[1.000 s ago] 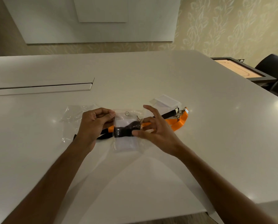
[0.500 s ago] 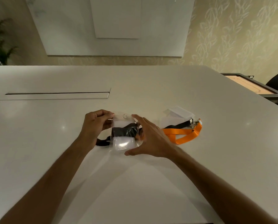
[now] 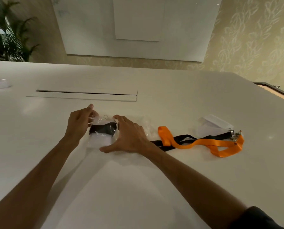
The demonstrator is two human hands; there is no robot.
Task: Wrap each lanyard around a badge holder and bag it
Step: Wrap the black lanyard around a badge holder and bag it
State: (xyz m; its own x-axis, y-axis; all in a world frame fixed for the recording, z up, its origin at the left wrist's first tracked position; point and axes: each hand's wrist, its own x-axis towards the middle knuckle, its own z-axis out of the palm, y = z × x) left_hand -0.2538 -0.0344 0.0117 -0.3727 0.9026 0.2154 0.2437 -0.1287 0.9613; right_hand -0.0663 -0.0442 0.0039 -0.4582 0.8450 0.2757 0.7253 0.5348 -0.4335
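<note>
Right hand point(image 3: 129, 136) now flat over the wrapped badge holder point(image 3: 101, 134), clear bag point(image 3: 144, 125) newly beneath it.

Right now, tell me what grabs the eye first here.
The orange lanyard stands out, looped on the white table right of centre, tangled with a loose black lanyard. At centre, the left hand and right hand flank a badge holder banded in black strap.
</note>
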